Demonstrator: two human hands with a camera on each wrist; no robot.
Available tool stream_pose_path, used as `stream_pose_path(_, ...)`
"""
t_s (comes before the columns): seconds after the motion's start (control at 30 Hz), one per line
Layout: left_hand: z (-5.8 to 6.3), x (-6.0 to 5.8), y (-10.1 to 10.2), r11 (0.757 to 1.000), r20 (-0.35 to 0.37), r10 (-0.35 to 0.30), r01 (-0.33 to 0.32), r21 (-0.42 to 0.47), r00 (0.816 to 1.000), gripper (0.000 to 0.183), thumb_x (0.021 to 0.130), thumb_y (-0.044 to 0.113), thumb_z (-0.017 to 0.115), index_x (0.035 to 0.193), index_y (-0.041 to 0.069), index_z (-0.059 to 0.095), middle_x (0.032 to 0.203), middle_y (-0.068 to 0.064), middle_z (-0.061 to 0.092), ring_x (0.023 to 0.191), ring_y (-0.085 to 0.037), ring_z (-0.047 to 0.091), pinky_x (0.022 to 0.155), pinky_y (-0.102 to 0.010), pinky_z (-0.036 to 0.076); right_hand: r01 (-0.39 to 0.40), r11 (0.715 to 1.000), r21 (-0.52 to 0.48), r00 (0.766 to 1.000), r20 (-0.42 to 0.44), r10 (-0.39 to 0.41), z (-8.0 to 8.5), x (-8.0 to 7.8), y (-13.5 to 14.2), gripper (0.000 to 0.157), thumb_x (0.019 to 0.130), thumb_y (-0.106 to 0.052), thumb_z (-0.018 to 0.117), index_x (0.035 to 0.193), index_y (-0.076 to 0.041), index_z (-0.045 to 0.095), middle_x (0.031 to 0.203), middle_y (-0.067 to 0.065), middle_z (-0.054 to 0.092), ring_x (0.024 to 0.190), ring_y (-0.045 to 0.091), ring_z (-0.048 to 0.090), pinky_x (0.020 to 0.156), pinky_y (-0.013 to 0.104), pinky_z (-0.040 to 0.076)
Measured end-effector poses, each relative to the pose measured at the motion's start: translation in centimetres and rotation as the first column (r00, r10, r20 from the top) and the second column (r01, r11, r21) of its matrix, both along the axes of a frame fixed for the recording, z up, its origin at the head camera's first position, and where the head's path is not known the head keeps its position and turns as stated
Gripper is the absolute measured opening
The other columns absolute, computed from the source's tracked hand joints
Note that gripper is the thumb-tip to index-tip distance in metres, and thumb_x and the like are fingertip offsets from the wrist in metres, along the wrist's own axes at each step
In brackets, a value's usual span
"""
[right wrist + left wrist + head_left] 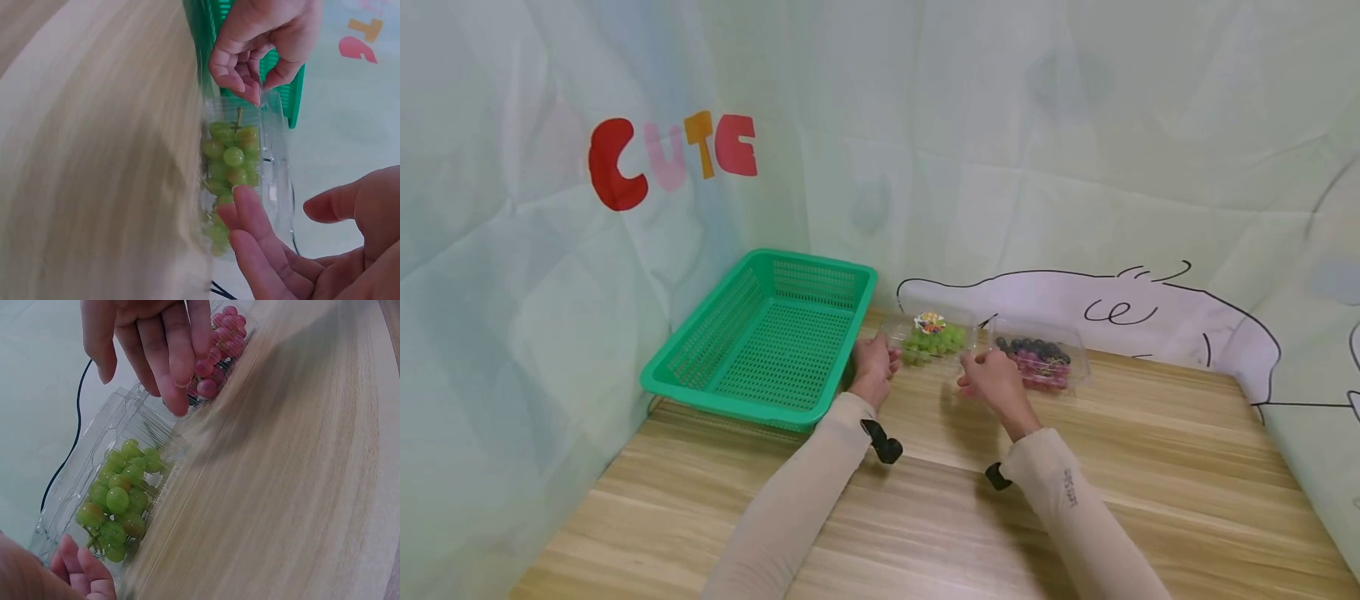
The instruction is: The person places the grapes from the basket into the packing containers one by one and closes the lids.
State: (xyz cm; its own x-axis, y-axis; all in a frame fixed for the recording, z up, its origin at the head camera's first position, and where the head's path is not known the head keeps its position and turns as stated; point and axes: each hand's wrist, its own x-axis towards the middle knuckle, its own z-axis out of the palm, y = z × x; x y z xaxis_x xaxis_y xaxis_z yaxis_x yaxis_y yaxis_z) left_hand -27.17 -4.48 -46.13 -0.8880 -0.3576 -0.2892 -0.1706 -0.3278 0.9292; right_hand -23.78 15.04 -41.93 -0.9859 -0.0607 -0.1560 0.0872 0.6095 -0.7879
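Green grapes fill a clear plastic box with a round colourful sticker on its lid. At the box's left end, my left hand pinches the rim between thumb and fingers, as the right wrist view shows. My right hand hovers by the other end, thumb spread from the extended fingers, holding nothing. Just beyond it stands a second clear box with black grapes and pink grapes, partly covered by this hand in the head view.
A green plastic basket with perforated sides stands on the wooden table, left of my left hand. Behind the table hangs a pale curtain with a cartoon outline and the coloured letters CUTE.
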Motion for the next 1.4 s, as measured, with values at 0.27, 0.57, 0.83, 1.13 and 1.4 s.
stream_pose_path(0.27, 0.0, 0.0, 0.0, 1.0, 0.004, -0.01, 0.01, 0.012, 1.0, 0.038, 0.106, 0.021, 0.045, 0.113, -0.012, 0.061, 0.095, -0.02, 0.071, 0.06, -0.011, 0.057, 0.051, -0.021, 0.044, 0.07, 0.957, -0.283, 0.99, 0.134, -0.032, -1.5, -0.6, -0.6, 0.049, 0.109, -0.031, 0.04, 0.135, 0.01, 0.045, 0.101, 0.023, 0.075, 0.083, 0.028, 0.076, 0.082, 0.043, 0.061)
stream_pose_path(0.57, 0.1, 0.1, 0.0, 1.0, 0.008, -0.008, 0.008, 0.013, 1.0, 0.036, 0.106, 0.02, 0.046, 0.112, -0.011, 0.062, 0.082, -0.01, 0.067, 0.061, -0.012, 0.058, 0.052, -0.022, 0.046, 0.168, 0.84, -0.515, 0.97, 0.24, -0.047, -2.7, -1.1, -1.6, 0.05, 0.11, -0.024, 0.03, 0.143, 0.013, 0.037, 0.091, 0.019, 0.075, 0.068, 0.017, 0.074, 0.081, 0.042, 0.062)
stream_pose_path(0.83, 0.0, 0.0, -0.1, 1.0, 0.011, -0.008, 0.008, 0.017, 1.0, 0.036, 0.105, 0.019, 0.046, 0.113, -0.011, 0.062, 0.082, -0.01, 0.068, 0.059, -0.011, 0.057, 0.052, -0.021, 0.046, 0.287, 0.735, -0.614, 0.938, 0.335, -0.086, -2.6, -1.0, -2.3, 0.052, 0.111, -0.026, 0.027, 0.147, 0.011, 0.033, 0.101, 0.017, 0.068, 0.074, 0.017, 0.071, 0.083, 0.039, 0.061)
stream_pose_path(1.13, 0.2, 0.0, 0.1, 1.0, 0.019, 0.0, 0.0, 0.013, 1.0, 0.035, 0.105, 0.019, 0.046, 0.11, -0.012, 0.062, 0.08, -0.01, 0.068, 0.056, -0.011, 0.055, 0.049, -0.021, 0.042, 0.374, 0.567, -0.734, 0.918, 0.38, -0.115, -2.7, -1.1, -2.5, 0.047, 0.112, -0.026, 0.025, 0.146, 0.007, 0.03, 0.144, 0.032, 0.046, 0.091, 0.023, 0.069, 0.106, 0.048, 0.049)
stream_pose_path(1.4, 0.1, 0.0, 0.0, 1.0, 0.015, 0.001, -0.001, 0.01, 1.0, 0.035, 0.105, 0.019, 0.047, 0.107, -0.012, 0.062, 0.082, -0.012, 0.069, 0.058, -0.012, 0.056, 0.05, -0.021, 0.044, 0.392, 0.509, -0.767, 0.915, 0.384, -0.125, -2.9, -1.4, -2.5, 0.026, 0.111, -0.018, 0.028, 0.123, 0.001, 0.04, 0.139, 0.031, 0.049, 0.092, 0.025, 0.069, 0.108, 0.049, 0.048)
